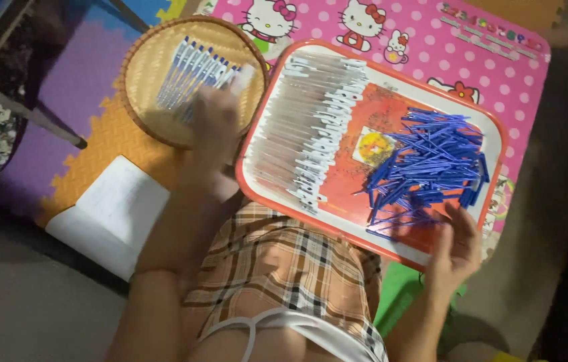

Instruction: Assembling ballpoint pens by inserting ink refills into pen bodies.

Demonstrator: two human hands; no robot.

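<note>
Foam floor tiles point(89, 87) in purple, orange and blue spread under a pink cartoon mat point(425, 40), and the person sits low over them in plaid shorts point(284, 268). Nearest, at about five o'clock, the right hand point(455, 248) rests on the near rim of the tray point(364, 249), fingers half curled at the edge of the refills point(431, 164); whether it pinches one cannot be told. At nine o'clock lies a white paper block point(120, 208). Further out, the left hand point(215, 124) reaches toward eleven o'clock over the basket point(146, 74); it is blurred, loosely closed, and seems to carry something pale at its fingertips, though its grip cannot be told for sure. One basket holds the pens point(197, 70), roughly a dozen, laid side by side. One tray carries the barrels point(311, 127) in a tight row, several dozen, too many to count, with the loose blue heap at its three o'clock side, likewise uncounted. Refills look light, thin and bendy, likely to roll and tangle, so best pinched singly near the middle; barrels look stiff, smooth, slippery plastic, easiest gripped mid-length.
</note>
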